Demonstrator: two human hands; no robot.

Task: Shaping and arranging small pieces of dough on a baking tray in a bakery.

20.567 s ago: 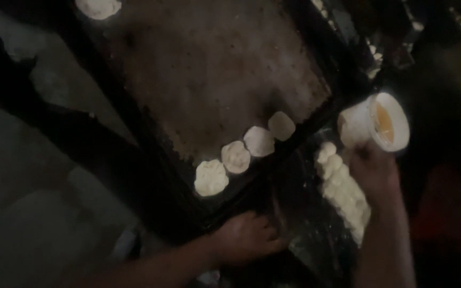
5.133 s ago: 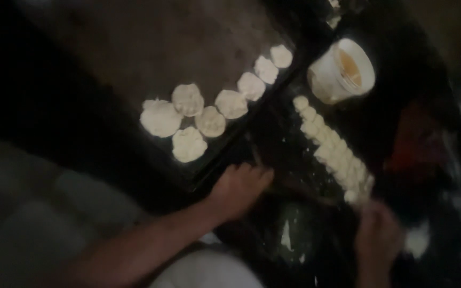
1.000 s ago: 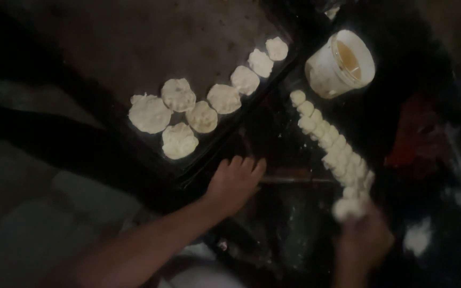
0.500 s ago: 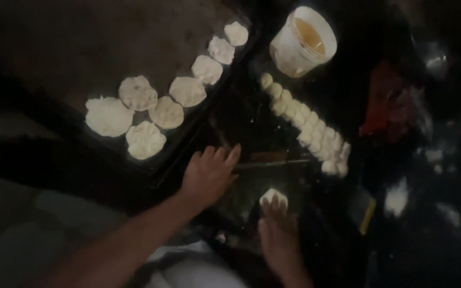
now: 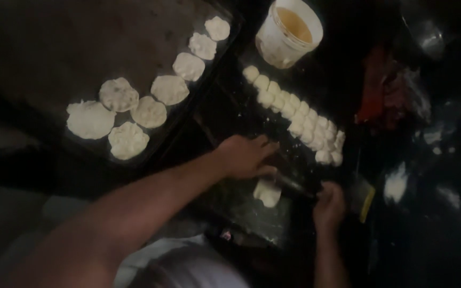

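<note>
Dim light, detail poor. Left hand (image 5: 246, 156) flat, fingers spread, pressing a dark rolling pin (image 5: 289, 184); right hand (image 5: 329, 205) curled round pin's other end. Dough piece (image 5: 267, 192) on dark board (image 5: 252, 213), just under pin, beside left hand. Risks: uneven pressure, lopsided disc; dough sticking to pin or board, tearing. Row of dough balls (image 5: 294, 113) close by, could get knocked. Flattened discs (image 5: 134, 106) crowded on tray (image 5: 54, 48), may fuse.

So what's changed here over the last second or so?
A dough piece taken from the end of the row of dough balls now lies on the dark board. Both hands have come onto a thin rolling pin over it, left hand flat, right hand at its end. The flattened rounds and tub are unchanged.
</note>
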